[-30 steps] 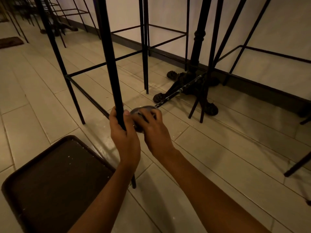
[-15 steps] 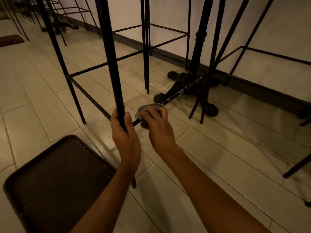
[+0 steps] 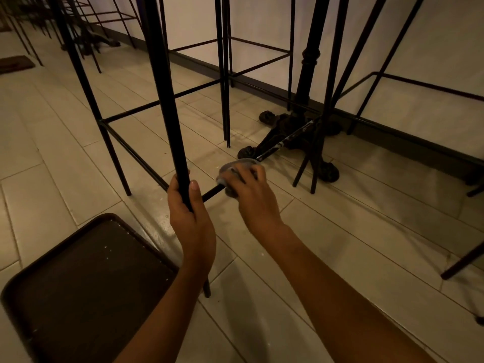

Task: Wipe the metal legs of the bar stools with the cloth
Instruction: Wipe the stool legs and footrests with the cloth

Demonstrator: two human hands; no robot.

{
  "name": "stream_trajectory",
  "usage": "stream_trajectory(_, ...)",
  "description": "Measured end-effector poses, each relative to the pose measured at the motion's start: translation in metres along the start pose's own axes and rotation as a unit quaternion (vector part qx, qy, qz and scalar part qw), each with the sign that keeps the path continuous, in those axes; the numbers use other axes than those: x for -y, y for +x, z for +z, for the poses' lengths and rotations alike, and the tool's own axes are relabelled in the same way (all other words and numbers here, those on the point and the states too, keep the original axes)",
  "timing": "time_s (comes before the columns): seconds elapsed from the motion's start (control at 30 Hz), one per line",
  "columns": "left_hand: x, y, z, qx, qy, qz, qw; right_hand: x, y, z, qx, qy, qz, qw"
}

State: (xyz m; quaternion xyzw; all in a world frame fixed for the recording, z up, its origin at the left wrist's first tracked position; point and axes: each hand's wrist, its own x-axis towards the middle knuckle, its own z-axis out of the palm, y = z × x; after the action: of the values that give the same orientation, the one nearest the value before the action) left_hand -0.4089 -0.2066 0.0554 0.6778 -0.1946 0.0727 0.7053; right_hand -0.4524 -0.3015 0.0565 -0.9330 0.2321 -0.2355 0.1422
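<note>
Fingers round cloth on crossbar, near leg

Ornate black table base on pale floor planks, beside a dark baseboard

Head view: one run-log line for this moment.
step: wiping | left hand: grips upright stool leg | right hand: holds cloth on lower crossbar | cloth position: close to the gripped leg
</note>
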Motion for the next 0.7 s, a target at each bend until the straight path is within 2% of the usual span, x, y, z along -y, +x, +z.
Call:
stream_trajectory(0.2, 0.001, -0.001, 0.001, -0.004, 0.017, 0.005, 1.000, -0.014, 0.011, -0.004, -0.007, 0.017, 0.043, 0.999)
stream_trajectory(0.4, 0.002, -0.001, 0.003, -0.012, 0.028, 0.004, 1.000, 0.004, -0.002, 0.000, 0.035, 0.029, 0.046, 0.998)
stream_trajectory(0.53, 0.001, 0.000, 0.002, -0.007, 0.030, 0.007, 1.000, -0.006, 0.001, 0.004, -0.011, 0.021, 0.001, 1.000)
stream_trajectory(0.7, 0.002, 0.001, 0.000, 0.007, 0.025, 0.011, 1.000, -0.022, 0.011, 0.005, -0.035, 0.025, 0.044, 0.998)
